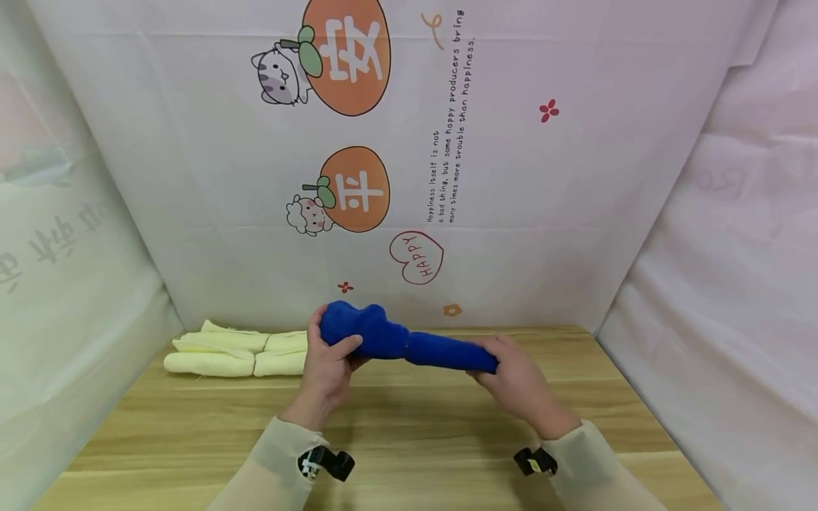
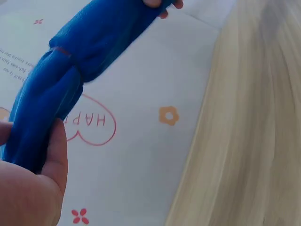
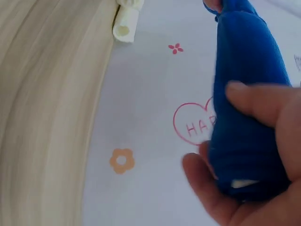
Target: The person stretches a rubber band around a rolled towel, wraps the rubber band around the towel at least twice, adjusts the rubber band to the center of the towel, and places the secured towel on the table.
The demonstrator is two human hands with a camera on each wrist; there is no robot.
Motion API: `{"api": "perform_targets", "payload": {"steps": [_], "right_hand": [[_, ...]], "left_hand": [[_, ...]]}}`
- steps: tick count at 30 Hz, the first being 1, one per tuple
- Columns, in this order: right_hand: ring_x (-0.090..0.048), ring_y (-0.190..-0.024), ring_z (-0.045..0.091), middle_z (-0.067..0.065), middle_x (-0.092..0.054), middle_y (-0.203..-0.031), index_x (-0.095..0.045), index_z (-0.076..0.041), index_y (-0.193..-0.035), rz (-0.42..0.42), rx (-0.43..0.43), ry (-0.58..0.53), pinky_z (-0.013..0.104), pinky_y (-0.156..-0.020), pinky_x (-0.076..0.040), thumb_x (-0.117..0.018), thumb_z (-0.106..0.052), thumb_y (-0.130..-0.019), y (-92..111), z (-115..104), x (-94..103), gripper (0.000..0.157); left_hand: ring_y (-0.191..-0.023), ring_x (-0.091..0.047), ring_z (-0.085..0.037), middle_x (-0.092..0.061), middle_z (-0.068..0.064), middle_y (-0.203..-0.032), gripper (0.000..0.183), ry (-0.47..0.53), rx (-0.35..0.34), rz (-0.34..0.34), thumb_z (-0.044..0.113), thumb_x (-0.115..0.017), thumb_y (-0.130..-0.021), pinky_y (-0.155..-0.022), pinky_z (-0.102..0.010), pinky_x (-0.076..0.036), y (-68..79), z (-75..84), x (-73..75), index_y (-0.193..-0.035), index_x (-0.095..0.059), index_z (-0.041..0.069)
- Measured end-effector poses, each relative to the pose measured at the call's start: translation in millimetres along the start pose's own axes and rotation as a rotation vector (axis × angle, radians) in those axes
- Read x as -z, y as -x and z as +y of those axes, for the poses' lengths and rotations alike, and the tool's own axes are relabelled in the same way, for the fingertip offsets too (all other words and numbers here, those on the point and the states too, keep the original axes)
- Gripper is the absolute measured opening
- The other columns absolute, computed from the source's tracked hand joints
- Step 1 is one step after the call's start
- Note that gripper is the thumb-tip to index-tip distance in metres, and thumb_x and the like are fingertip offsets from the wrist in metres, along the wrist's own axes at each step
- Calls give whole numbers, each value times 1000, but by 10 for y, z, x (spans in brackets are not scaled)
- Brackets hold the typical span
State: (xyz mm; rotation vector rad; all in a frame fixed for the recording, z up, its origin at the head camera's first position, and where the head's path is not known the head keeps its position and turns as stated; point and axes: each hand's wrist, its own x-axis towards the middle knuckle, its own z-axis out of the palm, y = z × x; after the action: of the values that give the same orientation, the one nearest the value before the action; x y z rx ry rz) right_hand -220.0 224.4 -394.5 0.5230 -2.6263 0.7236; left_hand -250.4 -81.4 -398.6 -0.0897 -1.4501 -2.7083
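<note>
A blue rolled towel [image 1: 377, 333], cinched near its middle by a thin band, is held up between both hands above the wooden table. My left hand [image 1: 329, 362] grips its bulkier left end, the thumb across the near side. On the narrower right end, my right hand [image 1: 514, 376] keeps a grip with thumb and fingers. The right wrist view shows the towel's rolled end [image 3: 249, 174] with a small white patch on it. In the left wrist view the towel [image 2: 99, 37] bends at the band.
Pale yellow rolled towels [image 1: 217, 355], each tied round the middle, lie at the table's back left, partly behind my left hand. The wooden table [image 1: 409, 440] meets a printed white backdrop [image 1: 511, 248]. White sheets also hang at left and right [image 1: 722, 284].
</note>
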Motion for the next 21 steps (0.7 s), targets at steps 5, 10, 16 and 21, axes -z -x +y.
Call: {"api": "perform_targets", "payload": {"steps": [5, 10, 16, 21], "right_hand": [[-62, -99, 25, 5, -58, -113, -71, -13, -123, 196, 162, 16, 48, -82, -55, -85, -3, -78, 37, 149, 37, 48], [-61, -105, 29, 9, -58, -118, -72, -11, -122, 256, 229, 21, 50, -86, -54, -88, 0, -72, 53, 210, 47, 54], [-49, -125, 33, 3, -50, -138, -66, -16, -132, 110, -77, -335, 57, -96, -45, -78, -9, -87, 41, 215, 57, 47], [-59, -113, 37, 14, -45, -144, -59, -14, -140, 41, -233, -725, 48, -81, -56, -72, -6, -92, 44, 194, 67, 50]], "left_hand": [[-126, -45, -42, -24, -13, -151, 71, 82, 23, -82, -1, -55, -99, -87, -51, -53, 15, 82, 129, -152, -23, 32], [-124, -45, -39, -27, -14, -151, 53, 22, 82, -95, 9, -56, -102, -82, -47, -54, 35, 119, 249, -150, -37, 25], [-114, -52, -33, -30, -11, -148, 45, 33, 58, -69, -3, -55, -99, -76, -37, -56, 59, 136, 331, -138, -54, 19], [-112, -48, -33, -31, -13, -142, 29, 54, 46, -76, -4, -54, -99, -75, -35, -53, 71, 173, 364, -117, -61, 17]]}}
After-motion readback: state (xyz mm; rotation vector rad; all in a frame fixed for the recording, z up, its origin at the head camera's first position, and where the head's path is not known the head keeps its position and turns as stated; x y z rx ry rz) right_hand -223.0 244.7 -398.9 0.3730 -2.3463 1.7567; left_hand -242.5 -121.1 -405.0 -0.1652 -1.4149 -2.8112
